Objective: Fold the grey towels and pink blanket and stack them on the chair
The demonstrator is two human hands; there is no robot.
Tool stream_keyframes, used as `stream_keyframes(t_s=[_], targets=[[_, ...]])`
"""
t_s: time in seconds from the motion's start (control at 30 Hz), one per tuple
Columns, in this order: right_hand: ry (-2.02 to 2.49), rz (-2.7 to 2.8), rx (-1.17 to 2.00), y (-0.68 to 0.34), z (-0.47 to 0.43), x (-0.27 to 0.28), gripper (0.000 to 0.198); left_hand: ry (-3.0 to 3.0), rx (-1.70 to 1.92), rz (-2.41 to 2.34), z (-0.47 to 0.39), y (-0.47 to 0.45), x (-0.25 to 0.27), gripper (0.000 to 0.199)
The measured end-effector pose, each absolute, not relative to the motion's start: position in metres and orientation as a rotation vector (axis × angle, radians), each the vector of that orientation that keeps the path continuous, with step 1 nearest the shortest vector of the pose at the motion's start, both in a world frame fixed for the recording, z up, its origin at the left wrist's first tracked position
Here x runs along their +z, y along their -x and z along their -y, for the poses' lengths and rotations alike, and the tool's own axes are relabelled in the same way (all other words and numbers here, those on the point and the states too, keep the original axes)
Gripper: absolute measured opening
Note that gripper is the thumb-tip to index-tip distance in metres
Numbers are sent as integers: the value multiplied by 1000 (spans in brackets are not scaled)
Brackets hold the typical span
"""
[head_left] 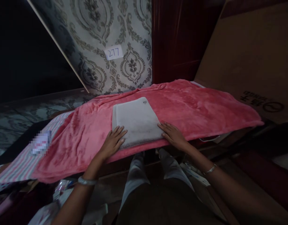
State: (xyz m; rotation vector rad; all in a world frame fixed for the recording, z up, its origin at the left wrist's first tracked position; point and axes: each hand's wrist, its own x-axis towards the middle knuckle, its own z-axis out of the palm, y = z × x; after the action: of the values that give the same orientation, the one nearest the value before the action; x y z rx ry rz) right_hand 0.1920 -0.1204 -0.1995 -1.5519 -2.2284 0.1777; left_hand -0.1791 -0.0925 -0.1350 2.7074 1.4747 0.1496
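Atop the pink plush blanket (192, 109), a flat grey case (136, 122) is lying, emblem (144, 102) facing up. Left hand (113, 142) and right hand (173, 134) are resting open at its near corners, fingers extended, neither gripping anything.

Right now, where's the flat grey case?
In the head view, the case lies near centre on the pink blanket, left hand and right hand at its near corners.

Could not read emblem (144, 102) on grey pad (141, 122), too small. Found pad's lower left corner partly hidden under left hand (114, 140). Recorded object (40, 143) at left of frame as blurred out. Noted striped cloth (19, 167) partly hidden by blanket (181, 109), cut off at left edge, and box (251, 56) cut off at upper right.
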Motion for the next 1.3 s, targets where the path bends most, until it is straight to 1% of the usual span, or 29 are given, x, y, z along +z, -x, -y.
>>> stream_keyframes(t_s=[0.17, 0.33, 0.43, 0.53, 0.67, 0.77, 0.83, 0.97, 1.03, 1.1, 1.2, 1.3], targets=[[1588, 2146, 159, -188, 122, -204, 54, -2768, 248, -1541, 125, 189, -139, 51], [1728, 2057, 177, -166, 122, -189, 54, -2903, 228, -1433, 140, 152, -142, 56], [1647, 2147, 146, -148, 124, -172, 53, -2931, 259, -1420, 147, 129, -149, 61], [1481, 2344, 183, -137, 125, -165, 52, -2853, 429, -1581, 153, 126, -162, 62], [1455, 2353, 148, -134, 123, -177, 51, -2657, 624, -1793, 160, 140, -177, 57], [1439, 2263, 81, -135, 124, -191, 49, -2589, 707, -1765, 161, 149, -183, 51], [1387, 2182, 29, -133, 127, -195, 46, -2579, 839, -1712, 158, 151, -184, 48], [1122, 2037, -46, -117, 139, -192, 34, -2590, 1065, -1614, 153, 151, -186, 41], [951, 2041, -13, -102, 144, -187, 29, -2556, 1113, -1611, 151, 150, -187, 39], [841, 2055, 25, -85, 146, -185, 29, -2495, 1147, -1612, 150, 151, -188, 37], [810, 2056, -14, -65, 145, -185, 28, -2400, 1177, -1599, 148, 152, -188, 33], [830, 2034, -125, -55, 140, -190, 22, -2344, 1187, -1587, 146, 153, -187, 32]])
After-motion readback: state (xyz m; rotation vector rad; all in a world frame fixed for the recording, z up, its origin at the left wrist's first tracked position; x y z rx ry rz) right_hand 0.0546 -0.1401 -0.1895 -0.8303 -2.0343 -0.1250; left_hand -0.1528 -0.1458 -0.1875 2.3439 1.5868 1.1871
